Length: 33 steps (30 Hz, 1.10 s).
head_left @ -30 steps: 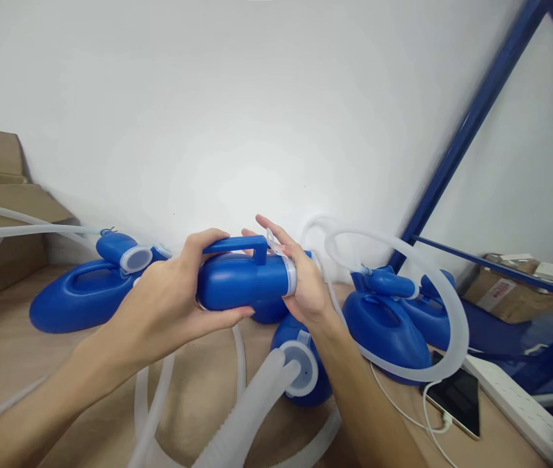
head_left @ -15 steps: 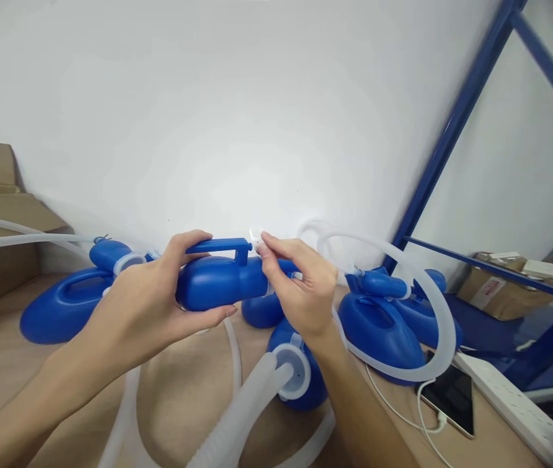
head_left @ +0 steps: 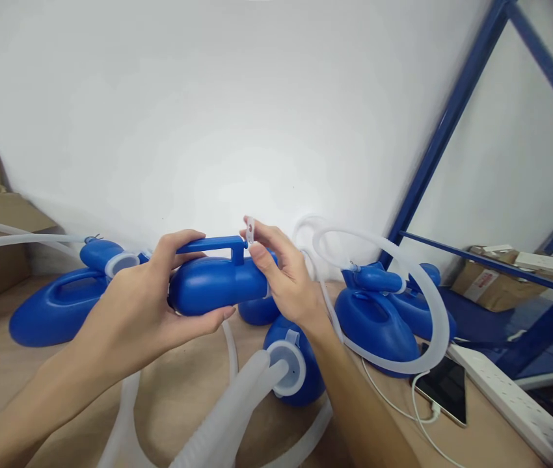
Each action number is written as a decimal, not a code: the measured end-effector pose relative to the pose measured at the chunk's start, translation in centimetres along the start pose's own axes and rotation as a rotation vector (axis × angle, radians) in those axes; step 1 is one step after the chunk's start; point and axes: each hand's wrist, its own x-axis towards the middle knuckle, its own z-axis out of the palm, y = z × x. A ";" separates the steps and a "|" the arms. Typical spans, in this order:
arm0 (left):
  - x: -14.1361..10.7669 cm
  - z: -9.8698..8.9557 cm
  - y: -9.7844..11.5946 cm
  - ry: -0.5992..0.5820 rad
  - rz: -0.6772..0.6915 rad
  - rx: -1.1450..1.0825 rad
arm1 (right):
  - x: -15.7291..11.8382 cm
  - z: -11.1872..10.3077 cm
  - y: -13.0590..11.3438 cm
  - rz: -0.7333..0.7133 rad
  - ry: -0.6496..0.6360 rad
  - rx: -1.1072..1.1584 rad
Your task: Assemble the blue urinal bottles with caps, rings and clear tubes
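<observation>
My left hand [head_left: 154,292] is wrapped round a blue plastic bottle with a handle [head_left: 218,283], held on its side above the table. Its handle runs along the top. At the handle's right end, my right hand [head_left: 289,276] pinches a small white plastic strap with holes [head_left: 250,230] between thumb and fingers, upright against the handle tip. My right fingers partly hide the bottle's neck end. Below the hands, another blue bottle [head_left: 313,370] lies with its white-rimmed mouth facing me and a translucent hose [head_left: 237,400] in front of it.
Blue jugs with hoses stand left [head_left: 52,312] and right [head_left: 374,331]. A cardboard box [head_left: 8,214] is at far left. On the right lie a phone [head_left: 445,387] with a white cable and a white power strip [head_left: 505,393]. A blue metal frame [head_left: 445,130] rises behind them.
The white strap has turned from lying flat at the handle's end to standing upright there. My right fingers have shifted round behind it. The left hand keeps its hold.
</observation>
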 end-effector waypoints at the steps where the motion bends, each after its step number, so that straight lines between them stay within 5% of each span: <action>1: -0.1 0.0 0.1 0.007 0.003 -0.017 | -0.1 0.2 0.0 0.009 -0.023 0.061; 6: -0.7 0.4 0.6 0.040 0.012 -0.029 | -0.1 1.2 -0.2 0.254 -0.076 0.327; 15: -1.1 1.4 0.0 0.044 0.052 0.209 | 0.4 0.4 1.5 0.434 -0.065 0.263; 21: 0.2 1.0 -0.2 -0.062 -0.051 -0.095 | 0.6 0.1 0.9 0.256 -0.058 0.188; 27: 0.4 0.4 0.0 -0.072 -0.088 -0.121 | 0.3 0.1 0.4 0.140 -0.069 0.172; 33: 0.4 0.4 -0.2 -0.064 -0.091 -0.106 | 0.1 1.3 0.6 0.160 0.156 0.152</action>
